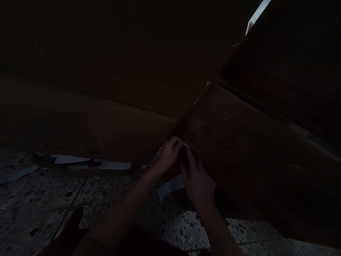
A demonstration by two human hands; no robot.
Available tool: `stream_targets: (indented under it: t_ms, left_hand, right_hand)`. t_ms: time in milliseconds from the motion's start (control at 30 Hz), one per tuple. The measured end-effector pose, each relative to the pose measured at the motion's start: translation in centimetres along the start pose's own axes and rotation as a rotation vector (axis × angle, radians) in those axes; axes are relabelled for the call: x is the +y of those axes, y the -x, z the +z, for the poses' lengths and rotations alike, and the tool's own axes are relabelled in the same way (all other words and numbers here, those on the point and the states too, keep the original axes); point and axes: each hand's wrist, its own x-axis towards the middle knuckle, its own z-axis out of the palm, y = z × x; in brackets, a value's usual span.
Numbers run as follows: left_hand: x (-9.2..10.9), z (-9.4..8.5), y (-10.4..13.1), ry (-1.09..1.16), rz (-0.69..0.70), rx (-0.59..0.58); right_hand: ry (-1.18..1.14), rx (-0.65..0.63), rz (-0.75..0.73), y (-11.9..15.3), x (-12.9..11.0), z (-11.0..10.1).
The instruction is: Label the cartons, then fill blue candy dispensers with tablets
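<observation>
Speckled stone floor, crossed by thin joints, fills the bottom of my head view, and the light reaching me is very dim. Closest to me, both forearms reach up and inward from the lower edge, and a dark shape lies beside the left one, too murky for me to name.

Ahead of them, I have the left hand at the low corner between two boxes, its fingers bent and near one another at a shiny edge. Whether they are clamped on that edge, I cannot tell from here. My right hand is just right of it, back of the hand up, thumb and forefinger apart, the forefinger stretched up to the same edge. That edge sits at the near corner of the right box, between my two hands. Below, a pale strip slants out beside the right hand over the floor.

Out to the left, a bluish strip lies on the floor, and white pieces show along the bottom of the left box. On the right box I make out faint print and a barcode, too dark to read; a glossy streak runs along its upper left edge.

Farther up, a broad brown panel and a darker panel slope toward each other, with a bright gap between them at the top.
</observation>
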Motion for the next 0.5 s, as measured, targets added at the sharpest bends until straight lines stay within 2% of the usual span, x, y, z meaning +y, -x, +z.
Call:
stream_targets:
  t_ms: [200,500]
  left_hand:
    - [0.7,0.0,0.5,-0.003,-0.036,0.021]
    - [-0.4,1.2,0.5,0.018,-0.058,0.107]
  right_hand:
    - [0.005,0.049,-0.021,0.0,0.0,0.1]
    - [0.03,0.043,-0.007,0.0,-0.1,0.3]
